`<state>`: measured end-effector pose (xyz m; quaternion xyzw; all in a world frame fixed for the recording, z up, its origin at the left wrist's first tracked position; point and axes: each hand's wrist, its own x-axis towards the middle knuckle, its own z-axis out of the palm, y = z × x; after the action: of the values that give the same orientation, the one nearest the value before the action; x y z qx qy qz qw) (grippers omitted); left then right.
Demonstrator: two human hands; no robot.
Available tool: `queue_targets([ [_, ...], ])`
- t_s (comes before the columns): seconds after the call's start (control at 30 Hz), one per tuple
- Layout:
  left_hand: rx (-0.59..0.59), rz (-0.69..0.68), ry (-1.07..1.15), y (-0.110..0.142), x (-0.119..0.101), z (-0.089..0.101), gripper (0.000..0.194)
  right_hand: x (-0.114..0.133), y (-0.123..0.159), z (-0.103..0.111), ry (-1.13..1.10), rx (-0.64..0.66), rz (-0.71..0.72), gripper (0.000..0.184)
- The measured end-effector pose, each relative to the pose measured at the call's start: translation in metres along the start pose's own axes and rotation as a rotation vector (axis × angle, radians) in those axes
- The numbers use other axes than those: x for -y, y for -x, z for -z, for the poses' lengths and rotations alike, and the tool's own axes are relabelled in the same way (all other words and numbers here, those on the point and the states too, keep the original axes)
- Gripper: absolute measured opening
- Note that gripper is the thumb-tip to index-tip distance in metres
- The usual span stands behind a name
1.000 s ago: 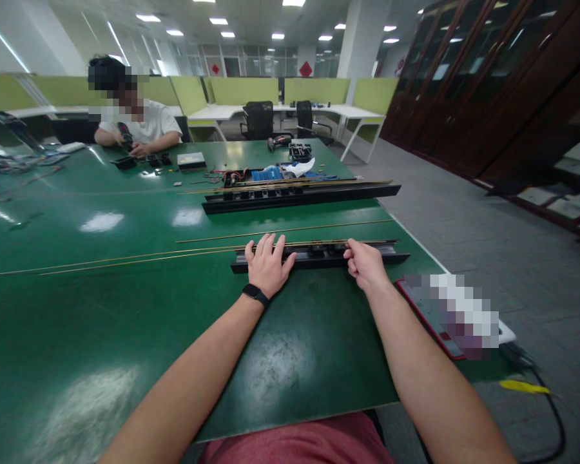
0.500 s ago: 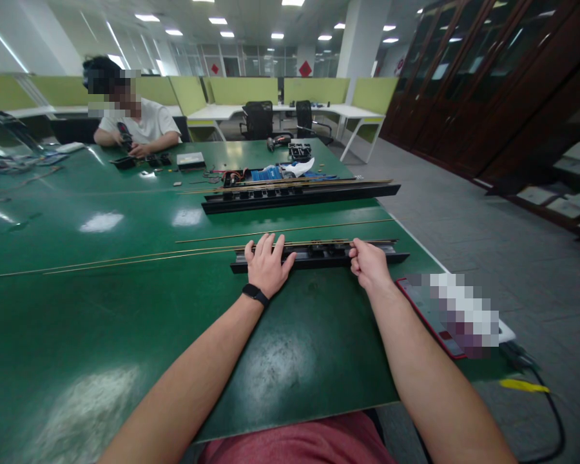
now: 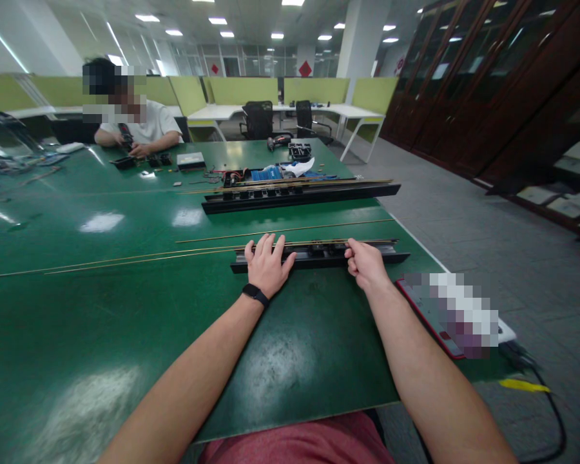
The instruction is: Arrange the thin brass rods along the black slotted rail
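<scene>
A long black channel-shaped rail (image 3: 314, 263) lies across the green table in front of me. Two thin brass-coloured rods (image 3: 145, 258) stick out from its left end over the tabletop. My left hand (image 3: 267, 264) lies on the left part of the rail, fingers spread over it and the rods. Near the rail's right end, my right hand (image 3: 366, 263) is closed in a pinch on a thin rod that runs along the channel; its far fingers are partly hidden. Small black blocks (image 3: 319, 247) sit in the channel between the hands.
Behind lies a single loose rod (image 3: 290, 230), then a second black rail (image 3: 299, 198) with several rods on it. A red-edged device (image 3: 432, 316) is at the right table edge. Across the table (image 3: 101, 322) a person (image 3: 140, 122) holds a dark tool.
My right hand has shifted slightly left along the rail. My left hand and the rail look unmoved.
</scene>
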<state>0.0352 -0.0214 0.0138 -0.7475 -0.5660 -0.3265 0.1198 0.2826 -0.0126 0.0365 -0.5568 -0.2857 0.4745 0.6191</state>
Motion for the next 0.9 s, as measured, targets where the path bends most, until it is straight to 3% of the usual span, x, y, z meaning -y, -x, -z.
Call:
queue_targets([
  [0.9, -0.006, -0.009, -0.007, 0.0001, 0.0003, -0.0006, 0.053, -0.0035, -0.0048, 0.0024, -0.019, -0.035, 0.016, 0.015],
])
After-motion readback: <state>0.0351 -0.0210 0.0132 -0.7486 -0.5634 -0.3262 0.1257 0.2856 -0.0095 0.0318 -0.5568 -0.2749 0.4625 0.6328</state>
